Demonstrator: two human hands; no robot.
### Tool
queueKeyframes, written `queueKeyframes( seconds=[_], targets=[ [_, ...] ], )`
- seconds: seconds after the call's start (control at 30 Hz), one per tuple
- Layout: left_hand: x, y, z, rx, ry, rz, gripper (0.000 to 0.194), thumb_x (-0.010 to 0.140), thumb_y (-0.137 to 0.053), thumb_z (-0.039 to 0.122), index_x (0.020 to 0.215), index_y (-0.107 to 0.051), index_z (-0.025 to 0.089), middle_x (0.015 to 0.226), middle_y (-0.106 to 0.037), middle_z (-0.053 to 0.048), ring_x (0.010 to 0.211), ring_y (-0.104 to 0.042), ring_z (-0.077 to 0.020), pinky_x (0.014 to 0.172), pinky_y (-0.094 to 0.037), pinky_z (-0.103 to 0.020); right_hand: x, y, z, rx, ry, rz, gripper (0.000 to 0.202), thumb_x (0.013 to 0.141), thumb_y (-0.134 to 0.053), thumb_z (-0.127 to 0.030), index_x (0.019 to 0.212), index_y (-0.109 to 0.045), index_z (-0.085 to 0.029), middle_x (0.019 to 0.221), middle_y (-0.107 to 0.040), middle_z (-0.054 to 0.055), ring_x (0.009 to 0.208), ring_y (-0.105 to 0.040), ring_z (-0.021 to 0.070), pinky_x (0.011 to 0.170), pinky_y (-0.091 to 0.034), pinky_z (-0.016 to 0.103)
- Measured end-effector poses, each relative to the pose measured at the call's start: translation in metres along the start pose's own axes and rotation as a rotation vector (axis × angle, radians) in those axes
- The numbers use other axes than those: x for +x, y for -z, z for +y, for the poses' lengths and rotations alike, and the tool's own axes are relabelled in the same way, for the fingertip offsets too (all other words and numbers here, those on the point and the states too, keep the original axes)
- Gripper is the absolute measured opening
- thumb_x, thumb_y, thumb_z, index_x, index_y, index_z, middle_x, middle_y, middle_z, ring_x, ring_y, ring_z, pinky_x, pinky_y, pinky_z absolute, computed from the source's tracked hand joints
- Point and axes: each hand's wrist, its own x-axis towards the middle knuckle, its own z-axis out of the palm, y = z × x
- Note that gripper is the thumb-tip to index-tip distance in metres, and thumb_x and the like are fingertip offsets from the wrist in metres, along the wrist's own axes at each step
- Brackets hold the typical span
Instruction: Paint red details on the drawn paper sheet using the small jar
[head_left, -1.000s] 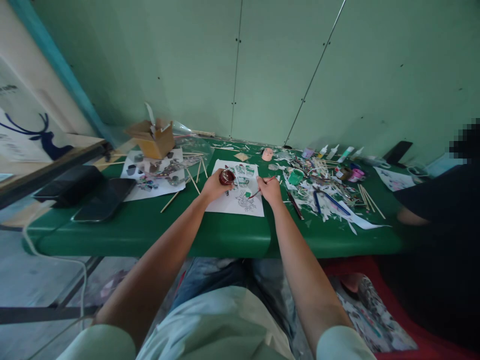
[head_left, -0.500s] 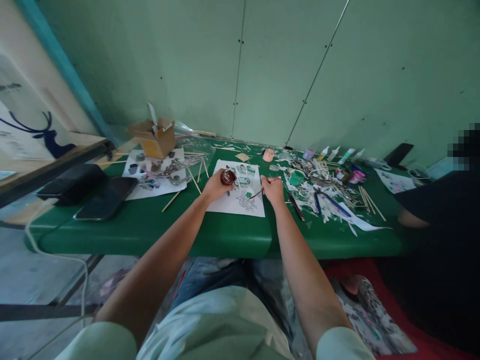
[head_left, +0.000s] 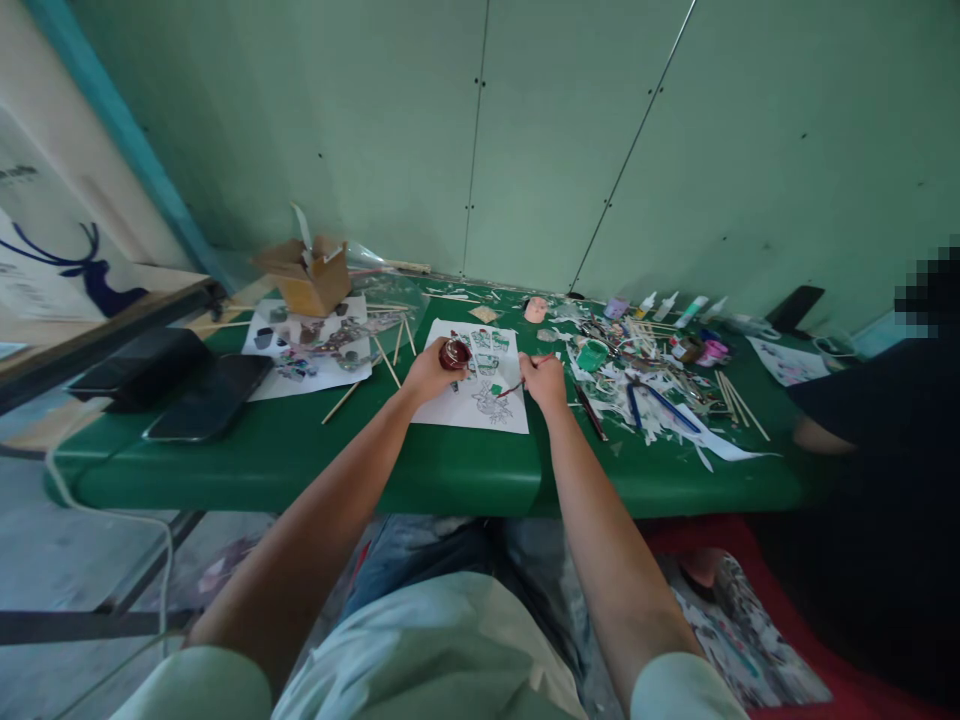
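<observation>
My left hand [head_left: 429, 374] is closed around a small jar of dark red paint [head_left: 454, 354], held over the upper left of a white sheet of paper [head_left: 442, 412]. Line drawings cover the sheet, some coloured in green and red; a grey outlined figure [head_left: 492, 404] lies low on it. At the paper's right edge, my right hand [head_left: 543, 378] pinches a thin paintbrush [head_left: 511, 389]. The brush tip, dark red, points left at the drawing beside a green patch; whether it touches is too small to tell.
Right of the paper lie paper scraps, an open green paint pot [head_left: 591, 354], blue-handled pliers [head_left: 667, 406] and a dark pen-like stick [head_left: 591, 413]. Leftward are a cardboard box [head_left: 311, 285], wooden sticks [head_left: 341, 403] and a phone [head_left: 210, 398]. Another person's dark sleeve [head_left: 840, 400] is at the far right.
The whole view has shifted slightly. Both hands keep their hold on the paint jar and the paintbrush; the brush looks a little less steep, its tip still near the drawing.
</observation>
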Motion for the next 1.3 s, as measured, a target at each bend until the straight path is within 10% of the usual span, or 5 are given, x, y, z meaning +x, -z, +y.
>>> queueKeyframes(
  seconds=[0.97,1.3],
  targets=[
    [0.0,0.0,0.0,-0.002,0.006,-0.008,0.057,0.057,-0.071,0.037,0.107,-0.05,0.02,0.102,-0.062,-0.008,0.095,-0.058,-0.0259,0.078,-0.042,-0.035,-0.002,0.002,-0.002,0.009,0.024,-0.001,0.046,0.08,-0.045,-0.048,0.044,-0.052,-0.02,0.036,-0.048,0.001,0.041,-0.051,0.0147,0.047,-0.038,0.024],
    [-0.003,-0.001,0.001,-0.017,-0.044,-0.022,0.064,0.056,-0.072,0.036,0.114,-0.049,0.021,0.108,-0.06,-0.008,0.098,-0.057,-0.0255,0.082,-0.043,-0.036,0.0,0.002,-0.015,0.642,-0.092,0.056,0.055,0.081,-0.031,-0.066,0.064,-0.053,-0.018,0.049,-0.056,0.001,0.039,-0.051,0.0111,0.043,-0.044,0.024]
  ],
)
